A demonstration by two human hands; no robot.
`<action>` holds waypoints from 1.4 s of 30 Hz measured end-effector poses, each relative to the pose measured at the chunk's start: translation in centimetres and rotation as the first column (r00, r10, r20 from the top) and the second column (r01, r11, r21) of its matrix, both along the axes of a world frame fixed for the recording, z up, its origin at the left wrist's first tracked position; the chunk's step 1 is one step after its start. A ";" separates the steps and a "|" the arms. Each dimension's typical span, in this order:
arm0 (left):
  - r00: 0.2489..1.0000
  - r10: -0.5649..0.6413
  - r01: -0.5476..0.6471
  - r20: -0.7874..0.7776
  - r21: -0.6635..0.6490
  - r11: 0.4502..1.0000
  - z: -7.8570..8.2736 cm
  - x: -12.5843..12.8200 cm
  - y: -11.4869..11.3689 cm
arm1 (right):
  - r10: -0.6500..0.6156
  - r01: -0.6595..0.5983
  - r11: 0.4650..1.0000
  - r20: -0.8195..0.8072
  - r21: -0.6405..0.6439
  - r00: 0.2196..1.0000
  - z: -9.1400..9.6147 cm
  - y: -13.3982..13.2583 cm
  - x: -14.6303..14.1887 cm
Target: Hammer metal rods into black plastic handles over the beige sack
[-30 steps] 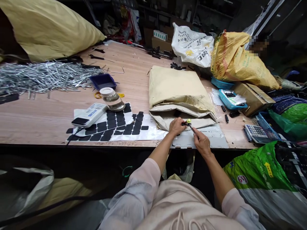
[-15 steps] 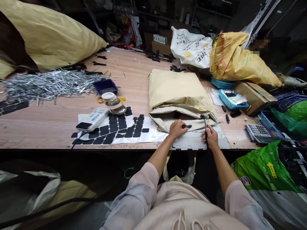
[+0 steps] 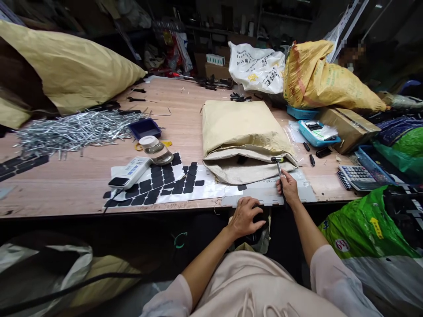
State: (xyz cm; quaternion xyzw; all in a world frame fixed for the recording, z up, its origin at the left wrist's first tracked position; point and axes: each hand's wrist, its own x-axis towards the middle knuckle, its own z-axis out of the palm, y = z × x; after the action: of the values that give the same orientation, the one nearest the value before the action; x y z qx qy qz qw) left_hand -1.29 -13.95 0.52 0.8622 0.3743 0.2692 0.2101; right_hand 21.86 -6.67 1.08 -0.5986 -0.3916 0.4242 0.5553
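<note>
My right hand (image 3: 288,187) grips a small hammer (image 3: 278,167) by its dark handle. The metal head points up, in front of a tan paper sack's (image 3: 241,125) open mouth. My left hand (image 3: 246,216) is at the table's front edge, fingers apart and nothing seen in them. Just below it hangs or stands an open bag (image 3: 264,240) with dark contents, partly hidden by the hand. A grey sheet (image 3: 300,189) lies under the right hand, and a small black patch (image 3: 242,187) sits on the white sheet beyond the left hand.
A sheet of black stickers (image 3: 158,176), a power strip (image 3: 130,174) and a lidded jar (image 3: 158,152) lie left. Metal rods (image 3: 76,127) are heaped farther left beside a dark blue tray (image 3: 145,127). Rightward are a blue basket (image 3: 319,134), a calculator (image 3: 357,174) and a green sack (image 3: 357,220).
My left hand has drawn back from the sack to the table's edge and opened; the small black piece it held is no longer in it. The hammer stays in my right hand.
</note>
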 end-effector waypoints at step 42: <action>0.894 0.444 -0.445 -0.054 -0.217 0.869 0.2 2.3 13.0 | -0.039 -0.170 0.963 0.730 0.210 0.683 1.4 -3.1 -2.9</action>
State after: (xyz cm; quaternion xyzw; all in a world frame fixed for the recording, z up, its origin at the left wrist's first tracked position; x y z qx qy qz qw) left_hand 0.98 -0.97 0.72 0.7241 0.5905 0.2656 0.2377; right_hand 18.95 -9.81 2.45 -0.6243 -0.6533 0.1162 0.4122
